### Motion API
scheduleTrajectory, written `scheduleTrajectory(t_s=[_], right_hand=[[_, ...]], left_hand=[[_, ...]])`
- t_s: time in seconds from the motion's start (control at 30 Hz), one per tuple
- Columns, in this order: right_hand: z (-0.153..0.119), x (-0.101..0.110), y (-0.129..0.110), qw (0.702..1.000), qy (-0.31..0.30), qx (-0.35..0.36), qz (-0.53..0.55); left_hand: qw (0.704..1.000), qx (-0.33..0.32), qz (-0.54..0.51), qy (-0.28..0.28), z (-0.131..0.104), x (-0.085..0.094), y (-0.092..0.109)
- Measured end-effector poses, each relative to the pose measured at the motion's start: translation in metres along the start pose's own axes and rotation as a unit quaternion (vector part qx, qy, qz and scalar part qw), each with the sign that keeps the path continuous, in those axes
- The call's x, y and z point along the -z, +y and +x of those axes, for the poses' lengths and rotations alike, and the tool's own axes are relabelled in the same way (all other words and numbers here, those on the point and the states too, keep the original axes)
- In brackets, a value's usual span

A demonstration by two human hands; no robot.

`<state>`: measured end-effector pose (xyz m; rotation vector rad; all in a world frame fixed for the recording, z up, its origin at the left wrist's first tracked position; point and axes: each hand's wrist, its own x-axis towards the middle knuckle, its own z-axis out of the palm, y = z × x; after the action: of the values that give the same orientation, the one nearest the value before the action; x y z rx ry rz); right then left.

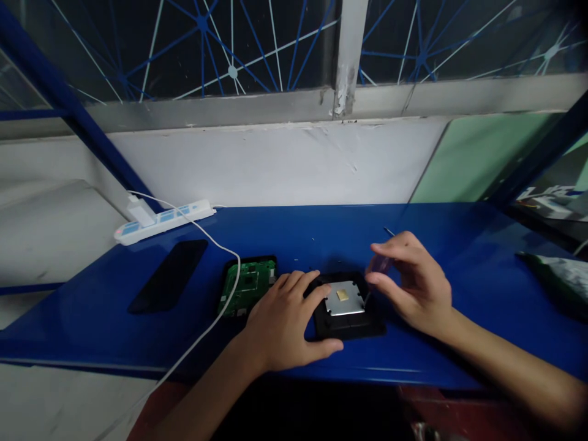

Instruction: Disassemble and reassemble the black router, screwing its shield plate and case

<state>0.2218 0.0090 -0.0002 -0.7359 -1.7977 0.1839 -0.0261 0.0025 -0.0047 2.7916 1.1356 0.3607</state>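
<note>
A black plastic housing [353,327] lies in front of me, with a silvery metal plate [351,304] set in it. A small gold-coloured square [342,295] sits on the plate. My left hand [287,321] is spread open, its fingertips over the housing's left side and the plate's left edge. Between thumb and fingers, my right hand [416,285] grips a screwdriver with a purplish handle [380,263]. Its shaft slants down to the plate's right corner; whether the tip touches a screw I cannot tell. Left of my left hand is a green circuit board [252,283] in a black shell.
A dark phone-like slab [169,277] lies at left, near a white power strip [168,222] with a plug. A white cable [202,334] crosses over the circuit board. Behind my right hand shows a thin metal rod [389,231]. A shiny packet [558,278] lies far right.
</note>
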Motion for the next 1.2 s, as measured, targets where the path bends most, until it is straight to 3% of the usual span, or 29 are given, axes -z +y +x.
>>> scheduleTrajectory(t_s=[0.27, 0.5, 1.2], right_hand=[[0.002, 0.006, -0.011, 0.999, -0.01, -0.042, -0.009], [-0.002, 0.003, 0.001, 0.999, 0.023, -0.023, -0.006], [-0.004, 0.002, -0.007, 0.997, -0.012, -0.067, 0.025]], left_hand=[[1.0, -0.001, 0.001, 0.009, -0.001, -0.003, -0.002], [1.0, -0.003, -0.003, -0.001, 0.0, 0.0, 0.0], [1.0, -0.005, -0.003, 0.014, -0.003, -0.004, -0.002]])
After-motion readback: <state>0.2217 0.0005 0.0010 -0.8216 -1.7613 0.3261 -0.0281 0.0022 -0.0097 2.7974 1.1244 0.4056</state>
